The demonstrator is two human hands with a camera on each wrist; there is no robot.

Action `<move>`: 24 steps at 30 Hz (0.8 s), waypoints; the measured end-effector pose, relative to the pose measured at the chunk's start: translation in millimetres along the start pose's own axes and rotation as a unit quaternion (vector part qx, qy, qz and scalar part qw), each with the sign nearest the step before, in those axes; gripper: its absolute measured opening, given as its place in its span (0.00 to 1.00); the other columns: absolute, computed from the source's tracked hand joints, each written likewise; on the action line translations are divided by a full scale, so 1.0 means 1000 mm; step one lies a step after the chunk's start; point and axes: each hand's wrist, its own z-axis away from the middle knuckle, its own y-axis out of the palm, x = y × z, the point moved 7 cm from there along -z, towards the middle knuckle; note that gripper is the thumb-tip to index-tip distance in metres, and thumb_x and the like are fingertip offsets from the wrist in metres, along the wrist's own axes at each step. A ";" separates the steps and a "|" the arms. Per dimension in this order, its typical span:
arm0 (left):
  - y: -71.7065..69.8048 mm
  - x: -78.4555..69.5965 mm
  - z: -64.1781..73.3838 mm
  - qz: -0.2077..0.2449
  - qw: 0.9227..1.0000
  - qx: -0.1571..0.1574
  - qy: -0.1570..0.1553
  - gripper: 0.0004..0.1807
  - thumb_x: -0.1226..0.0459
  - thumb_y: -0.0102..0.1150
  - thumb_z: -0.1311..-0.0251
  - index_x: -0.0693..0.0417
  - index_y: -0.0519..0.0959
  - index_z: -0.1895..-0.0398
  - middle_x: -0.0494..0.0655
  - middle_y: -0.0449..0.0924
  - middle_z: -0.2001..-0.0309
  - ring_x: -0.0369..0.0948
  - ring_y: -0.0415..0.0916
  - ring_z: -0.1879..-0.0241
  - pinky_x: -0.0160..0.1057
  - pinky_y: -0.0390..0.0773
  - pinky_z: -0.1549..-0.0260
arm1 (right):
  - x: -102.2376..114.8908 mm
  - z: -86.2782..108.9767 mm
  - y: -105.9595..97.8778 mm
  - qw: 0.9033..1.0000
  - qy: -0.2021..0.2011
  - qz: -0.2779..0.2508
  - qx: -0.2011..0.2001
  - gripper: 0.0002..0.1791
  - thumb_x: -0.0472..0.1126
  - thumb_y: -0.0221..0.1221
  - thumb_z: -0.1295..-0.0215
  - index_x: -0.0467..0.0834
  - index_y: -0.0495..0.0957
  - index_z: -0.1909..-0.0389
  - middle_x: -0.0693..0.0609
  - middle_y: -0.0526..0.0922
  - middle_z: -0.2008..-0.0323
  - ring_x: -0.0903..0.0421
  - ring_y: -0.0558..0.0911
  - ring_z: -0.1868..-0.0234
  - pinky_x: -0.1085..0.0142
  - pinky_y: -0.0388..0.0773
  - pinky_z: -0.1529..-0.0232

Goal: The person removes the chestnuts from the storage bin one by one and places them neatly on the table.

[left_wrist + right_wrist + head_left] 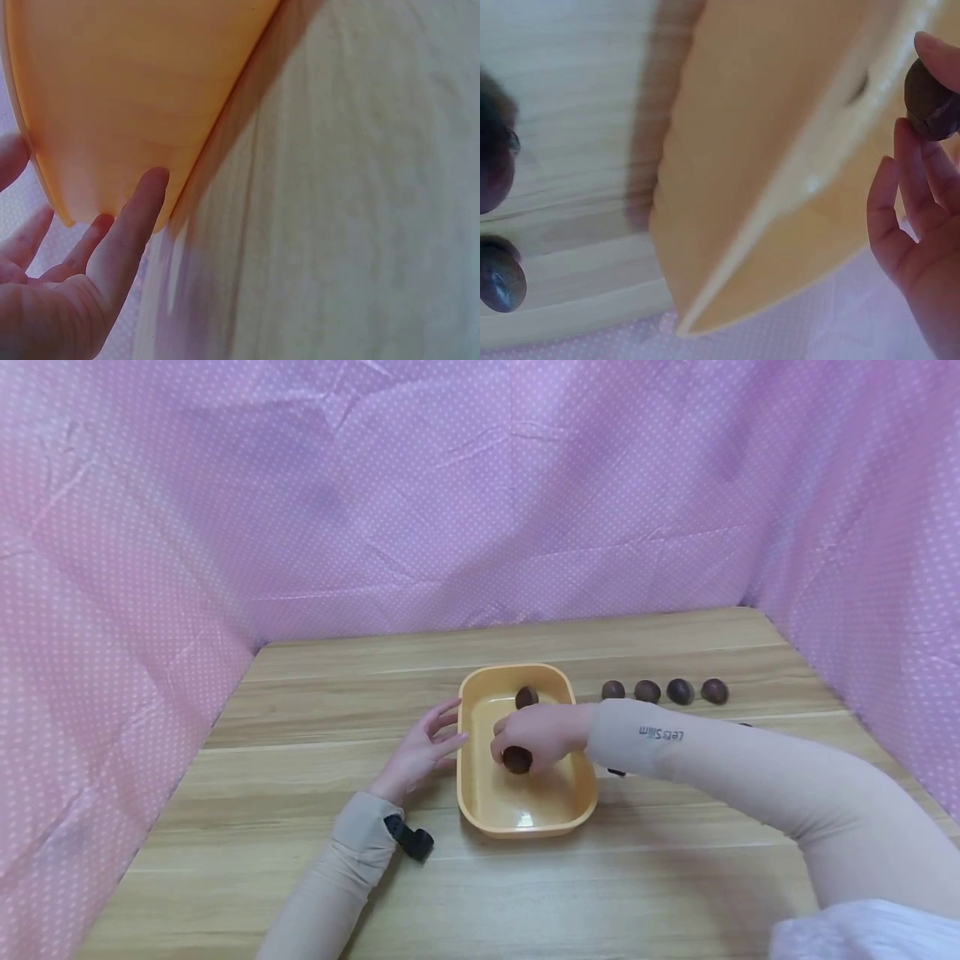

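While your left hand [420,752] rests on the bench [300,827] with its fingers [135,217] straight and spread against the outer wall of the yellow tub [468,777], your right hand [536,739] is over the middle of that tub, fingertips [907,161] pinching a brown chestnut [517,761]. That's the right grip clenched round the nut from above, thumb on one side, fingers on the other, as the right wrist view shows plainly, the nut's pale scar facing the camera there. The left grip is released, holding nothing, only touching the tub's left side; the left wrist view shows the index finger lying up along the orange-yellow wall near its rounded corner. The held chestnut hangs above the tub's floor, nearer the front half; whether it touches the floor, you can't tell from up here. A second chestnut [527,697] lies inside the tub at the far end, close to the back wall. Out on the bench to the right of the tub, a row of four chestnuts [663,691] sits in a line, well apart from your hand. A pink dotted cloth [480,485] walls in the bench at the back and on both sides.
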 end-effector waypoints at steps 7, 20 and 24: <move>0.000 0.001 -0.001 0.003 1.000 0.003 0.004 0.34 0.72 0.53 0.37 0.47 0.56 0.29 0.57 0.59 0.32 0.54 0.67 0.38 0.46 0.81 0.53 | -0.002 0.016 -0.025 0.996 0.003 -0.022 -0.087 0.19 0.36 0.71 0.56 0.44 0.78 0.60 0.53 0.76 0.63 0.57 0.75 0.62 0.64 0.76 0.55; 0.000 0.000 0.000 -0.002 1.000 0.000 0.007 0.35 0.71 0.55 0.38 0.47 0.56 0.29 0.57 0.58 0.31 0.56 0.65 0.37 0.47 0.81 0.53 | -0.010 0.074 -0.042 0.971 0.049 -0.121 -0.200 0.20 0.33 0.70 0.55 0.42 0.79 0.58 0.53 0.78 0.62 0.60 0.74 0.62 0.62 0.78 0.59; 0.000 0.001 -0.001 0.007 1.000 0.005 0.007 0.35 0.72 0.53 0.37 0.48 0.55 0.28 0.58 0.58 0.31 0.57 0.65 0.37 0.47 0.81 0.53 | -0.018 0.096 -0.033 0.966 0.072 -0.130 -0.211 0.20 0.33 0.69 0.55 0.43 0.79 0.58 0.56 0.78 0.62 0.61 0.75 0.62 0.60 0.79 0.59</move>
